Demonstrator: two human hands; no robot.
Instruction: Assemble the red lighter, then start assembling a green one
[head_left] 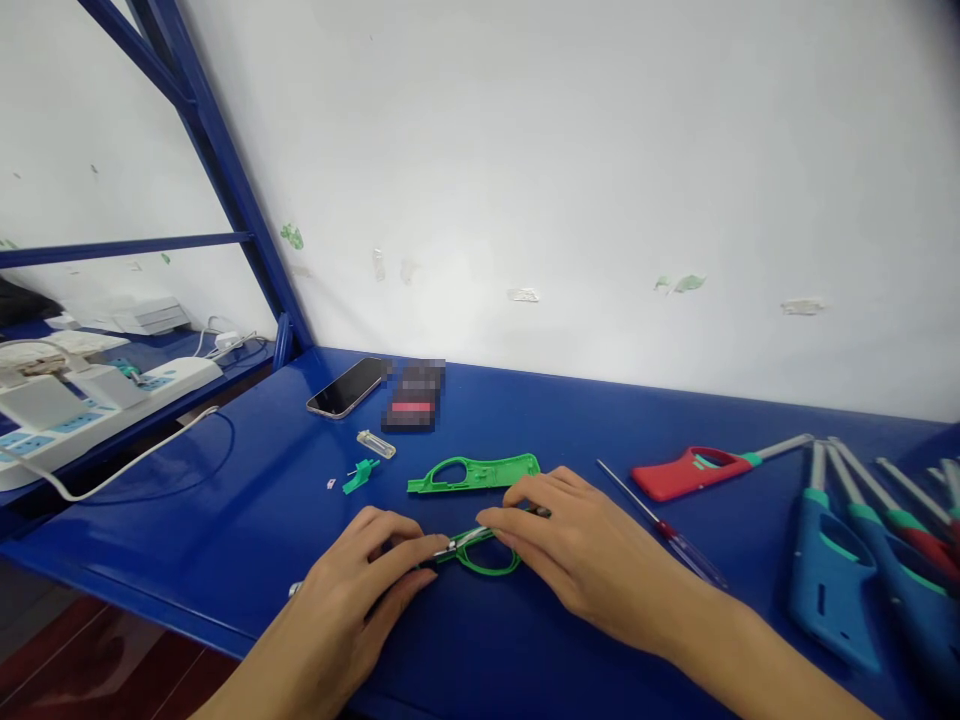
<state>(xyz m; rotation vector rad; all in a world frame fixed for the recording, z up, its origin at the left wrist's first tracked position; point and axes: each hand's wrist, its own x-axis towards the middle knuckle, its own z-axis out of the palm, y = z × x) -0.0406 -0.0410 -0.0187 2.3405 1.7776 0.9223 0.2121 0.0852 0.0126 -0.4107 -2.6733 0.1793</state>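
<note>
On the blue table (585, 420), a green lighter half-shell (487, 573) lies between the two hands, its trigger loop facing six o'clock. The left hand (375, 560) pinches its narrow end between thumb and fingers; the right hand (570, 540) has its fingers closed over the handle end. A thin metal piece (469, 538) runs along the shell; whether it is seated inside, I cannot tell.

Measured from that shell, a matching green half-shell (487, 476) lies at twelve o'clock, its ribbed hollow showing. A small green part (361, 474) sits at ten o'clock, with a clear reservoir (376, 445) just beyond; its contents are too small to tell. The smartphone (347, 388) is toward eleven. A purple-handled screwdriver (679, 545) lies near three, a red gas lighter (671, 482) at two, and blue gas lighters (832, 590) at three. A power strip (180, 378) at ten holds white adapters (112, 385).
</note>
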